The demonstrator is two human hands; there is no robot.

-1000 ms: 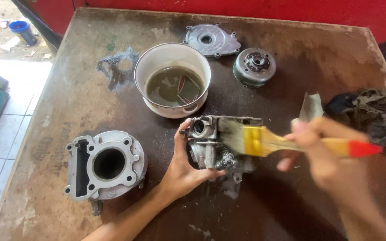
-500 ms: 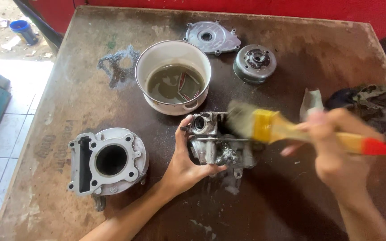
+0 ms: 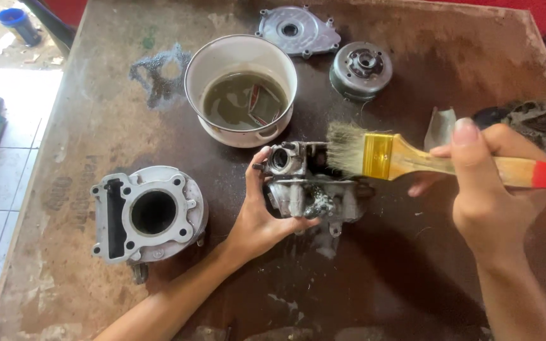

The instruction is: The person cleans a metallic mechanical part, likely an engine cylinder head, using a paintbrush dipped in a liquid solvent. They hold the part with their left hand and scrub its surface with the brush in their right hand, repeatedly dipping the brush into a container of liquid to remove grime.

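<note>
Our left hand (image 3: 257,221) grips the grimy cylinder head (image 3: 311,192) while our right hand (image 3: 488,183) fingers close round the paintbrush (image 3: 399,158), bristles on its top, with much dirt left.

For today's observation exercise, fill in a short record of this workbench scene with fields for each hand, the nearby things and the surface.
Left hand: grips a grimy metal engine part
Right hand: holds a paintbrush, bristles at the part's top
Bowl: white, murky liquid inside
Cylinder block: left of the hands
Round metal parts: behind the bowl
Rag: far right
Table: brown, stained
</note>
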